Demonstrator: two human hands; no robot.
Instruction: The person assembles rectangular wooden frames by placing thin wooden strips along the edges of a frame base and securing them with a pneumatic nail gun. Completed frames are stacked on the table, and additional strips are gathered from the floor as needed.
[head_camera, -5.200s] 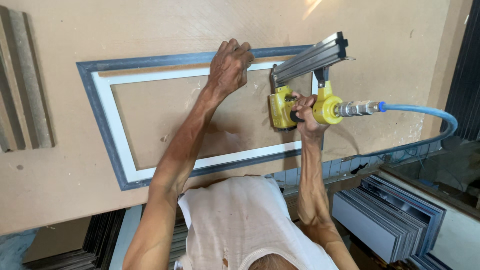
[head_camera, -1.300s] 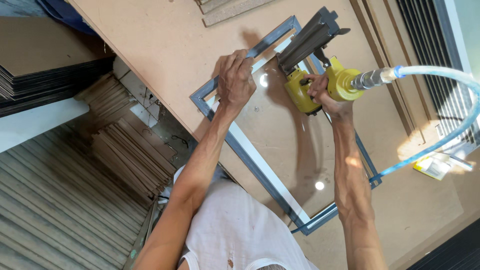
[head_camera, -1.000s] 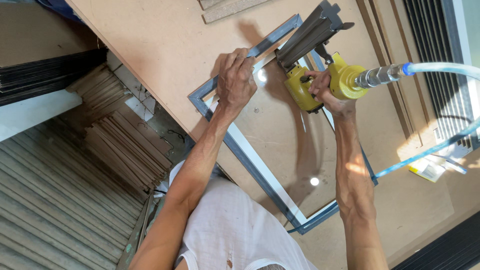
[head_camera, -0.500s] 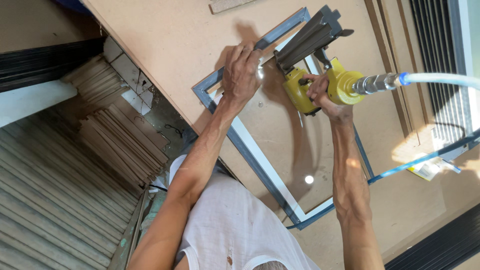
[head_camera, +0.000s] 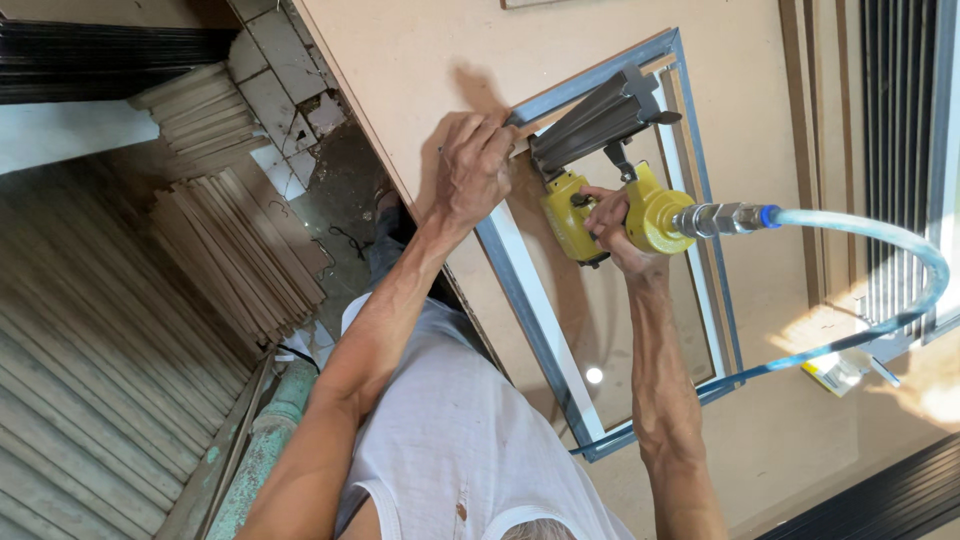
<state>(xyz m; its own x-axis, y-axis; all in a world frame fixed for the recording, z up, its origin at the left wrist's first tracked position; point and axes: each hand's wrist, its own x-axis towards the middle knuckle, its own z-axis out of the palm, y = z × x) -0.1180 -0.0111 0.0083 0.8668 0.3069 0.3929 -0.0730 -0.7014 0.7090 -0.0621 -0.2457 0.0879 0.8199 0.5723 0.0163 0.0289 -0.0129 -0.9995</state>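
A grey and white picture frame (head_camera: 530, 290) lies face down on a tan board table (head_camera: 420, 60). My left hand (head_camera: 472, 170) presses flat on the frame's near corner. My right hand (head_camera: 612, 228) grips a yellow pneumatic nail gun (head_camera: 600, 185), whose grey magazine points toward that corner, nose down on the frame's inner edge. A clear blue air hose (head_camera: 880, 260) runs from the gun's rear fitting and loops around to the right.
Stacks of thin wooden boards (head_camera: 210, 220) lie on the floor at left beside a corrugated metal shutter (head_camera: 80, 400). Dark frame mouldings (head_camera: 900, 150) line the table's right side. A small yellow and white object (head_camera: 832, 370) rests near the hose.
The view has rotated and drawn closer over the last seconds. My hands and the nail gun have shifted to a corner of the frame, with my left hand pressing there.
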